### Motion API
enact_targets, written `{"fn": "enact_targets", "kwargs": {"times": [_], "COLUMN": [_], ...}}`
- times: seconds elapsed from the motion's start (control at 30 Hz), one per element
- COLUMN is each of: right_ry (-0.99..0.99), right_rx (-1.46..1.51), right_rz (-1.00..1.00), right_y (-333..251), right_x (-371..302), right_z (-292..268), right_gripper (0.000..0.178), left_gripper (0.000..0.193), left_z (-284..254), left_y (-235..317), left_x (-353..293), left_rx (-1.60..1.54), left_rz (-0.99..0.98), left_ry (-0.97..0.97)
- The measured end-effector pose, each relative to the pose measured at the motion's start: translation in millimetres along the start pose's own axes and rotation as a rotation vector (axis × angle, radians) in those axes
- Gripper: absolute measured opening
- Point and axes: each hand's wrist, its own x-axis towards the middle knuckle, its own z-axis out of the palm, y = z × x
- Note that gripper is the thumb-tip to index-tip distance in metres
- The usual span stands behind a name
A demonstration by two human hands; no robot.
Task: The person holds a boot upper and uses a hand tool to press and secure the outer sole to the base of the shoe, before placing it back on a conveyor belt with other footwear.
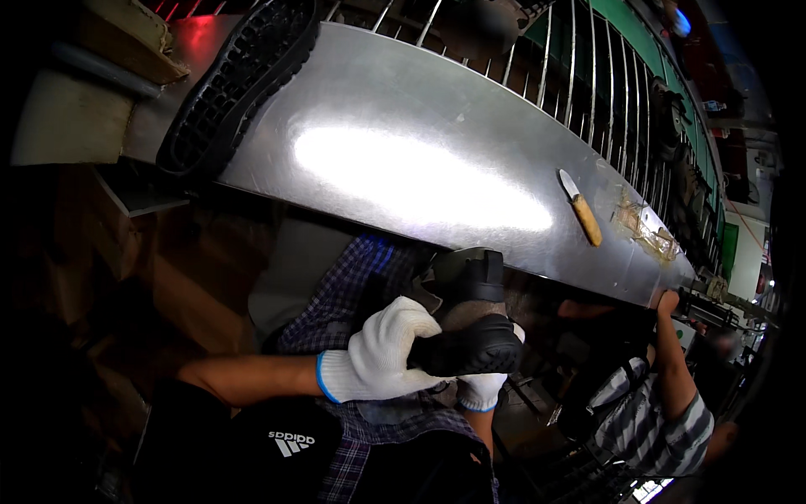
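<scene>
Over my lap, just off the table's near edge, I hold a dark shoe upper [462, 275] together with a black rubber sole [470, 349]. A brownish surface shows between the two parts. My left hand [382, 349], in a white knitted glove with a blue cuff edge, is closed around the sole's left end. Also gloved in white, my right hand [482, 391] supports the shoe from below and the right; most of its fingers are hidden behind the sole. Another black sole [239, 88] lies on the table's left end, its gridded hollow side showing.
The metal table [403, 101] runs across in front of me. A knife with a wooden handle [586, 220] and a clear plastic piece [646, 227] lie on its right part. Beyond is a rack of metal rods [592, 84]. A co-worker in a striped shirt [655, 428] is at the right.
</scene>
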Motion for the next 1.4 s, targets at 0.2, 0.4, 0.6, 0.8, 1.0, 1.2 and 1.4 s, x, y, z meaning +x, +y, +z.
{"fn": "enact_targets", "kwargs": {"times": [0.2,0.4,0.6,0.8,1.0,1.2,1.4], "right_ry": [-0.136,-0.152,-0.547,-0.461,-0.437,-0.435,-0.577], "right_rx": [-0.241,0.235,0.175,0.143,0.177,0.199,-0.031], "right_rz": [0.083,0.044,-0.454,-0.57,-0.514,-0.318,-0.402], "right_y": [8.7,0.0,-15.0,-27.7,-28.1,-28.1,-55.1], "right_x": [5.6,16.3,17.4,-4.6,-7.7,-8.2,20.6], "right_z": [-21.8,-4.9,30.0,40.7,29.6,18.1,5.9], "right_gripper": [0.07,0.078,0.056,0.045,0.046,0.074,0.116], "left_gripper": [0.095,0.113,0.041,0.049,0.046,0.05,0.042], "left_z": [-10.6,-59.7,-64.6,-54.8,-46.3,-42.6,-49.7], "left_y": [10.7,-0.7,-6.2,-22.4,-17.5,-14.2,30.8], "left_x": [2.3,34.5,81.9,67.4,72.5,74.6,84.7], "left_rx": [-0.089,-0.002,-0.514,-0.693,-0.737,-0.726,-0.629], "left_rz": [-0.347,-0.082,-0.406,-0.288,-0.344,-0.342,-0.365], "left_ry": [-0.082,-0.248,-0.357,-0.411,-0.471,-0.514,-0.494]}}
